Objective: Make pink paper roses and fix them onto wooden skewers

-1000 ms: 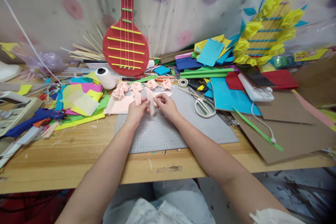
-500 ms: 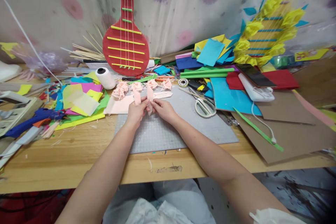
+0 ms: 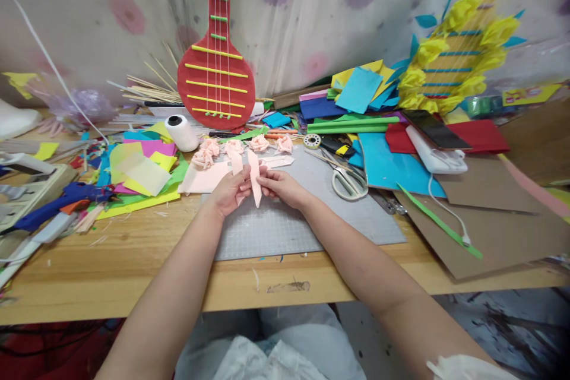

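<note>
My right hand (image 3: 285, 187) pinches the edge of a pink paper strip (image 3: 255, 178) with pointed ends, held upright over the grey cutting mat (image 3: 285, 231). Close beside it, my left hand (image 3: 230, 192) is closed on another pale pink strip (image 3: 236, 161), whose upper end sticks out above the fingers. The left fingertips are next to the right hand's strip; whether they touch it I cannot tell. Behind the hands lie several pink paper flowers (image 3: 259, 142), a pink sheet (image 3: 202, 179) and a further strip (image 3: 279, 161) on the mat.
Scissors (image 3: 350, 183) lie right of my hands, near a tape measure or spool-like disc (image 3: 312, 141). A white thread cone (image 3: 181, 133) and a red paper lute (image 3: 217, 83) stand behind. Coloured paper (image 3: 142, 169) and a blue glue gun (image 3: 66, 202) are left, brown cardboard (image 3: 490, 225) right.
The strip in my right hand has turned so its full length and lower point show. My left hand has opened slightly around its strip, and the fingers have shifted.
</note>
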The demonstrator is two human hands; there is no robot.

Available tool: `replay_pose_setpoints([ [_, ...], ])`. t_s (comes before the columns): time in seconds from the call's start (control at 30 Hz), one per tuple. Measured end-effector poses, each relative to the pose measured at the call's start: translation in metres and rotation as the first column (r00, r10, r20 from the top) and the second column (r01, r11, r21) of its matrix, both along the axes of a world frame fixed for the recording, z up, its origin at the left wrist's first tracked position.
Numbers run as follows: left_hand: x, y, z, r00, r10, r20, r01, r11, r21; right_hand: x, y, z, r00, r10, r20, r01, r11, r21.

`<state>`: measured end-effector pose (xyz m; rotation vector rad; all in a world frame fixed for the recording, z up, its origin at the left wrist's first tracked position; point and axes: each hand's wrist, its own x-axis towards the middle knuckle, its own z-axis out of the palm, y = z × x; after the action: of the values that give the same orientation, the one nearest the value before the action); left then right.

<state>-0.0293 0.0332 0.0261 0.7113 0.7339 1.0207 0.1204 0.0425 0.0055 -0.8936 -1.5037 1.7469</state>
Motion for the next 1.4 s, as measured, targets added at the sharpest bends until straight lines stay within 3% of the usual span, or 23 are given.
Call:
replay_pose_setpoints([
  [0.17, -0.001, -0.001, 0.001, 1.000, 0.001, 0.019, 0.000, 0.998, -0.062, 0.003, 0.001, 0.000, 0.996, 0.091, -0.017, -0.091, 0.996, -0.024],
  [0.37, 0.000, 0.000, -0.001, 0.999, 0.021, 0.030, -0.019, 0.999, -0.048, 0.004, 0.000, 0.002, 0.993, 0.108, -0.043, -0.111, 0.991, -0.071],
  [0.63, 0.008, 0.004, -0.005, 0.994, 0.073, 0.080, -0.068, 0.996, -0.063, 0.001, 0.000, 0.002, 0.999, -0.038, -0.016, 0.037, 0.998, -0.052],
  [0.9, 0.020, 0.000, -0.015, 0.997, 0.069, -0.017, -0.069, 0.997, 0.030, -0.006, -0.004, 0.011, 0.993, -0.109, 0.051, 0.105, 0.992, 0.068],
  [1.1, 0.023, -0.001, -0.017, 0.988, 0.086, -0.125, -0.077, 0.994, 0.077, -0.010, -0.002, 0.004, 0.992, -0.108, 0.065, 0.099, 0.987, 0.127],
  [1.17, 0.023, 0.000, -0.017, 0.986, 0.113, -0.119, -0.105, 0.992, 0.071, -0.011, -0.001, 0.001, 0.989, -0.139, 0.047, 0.131, 0.980, 0.152],
  [1.27, 0.021, 0.003, -0.017, 0.967, 0.251, -0.035, -0.249, 0.967, 0.047, -0.011, 0.000, -0.001, 0.975, -0.219, 0.037, 0.207, 0.957, 0.204],
  [1.33, 0.018, 0.006, -0.016, 0.940, 0.339, 0.050, -0.339, 0.941, -0.011, -0.010, 0.000, -0.001, 0.966, -0.253, 0.058, 0.236, 0.948, 0.212],
  [1.4, 0.015, 0.009, -0.014, 0.918, 0.367, 0.153, -0.357, 0.930, -0.087, -0.008, 0.000, -0.001, 0.962, -0.262, 0.077, 0.242, 0.949, 0.204],
])
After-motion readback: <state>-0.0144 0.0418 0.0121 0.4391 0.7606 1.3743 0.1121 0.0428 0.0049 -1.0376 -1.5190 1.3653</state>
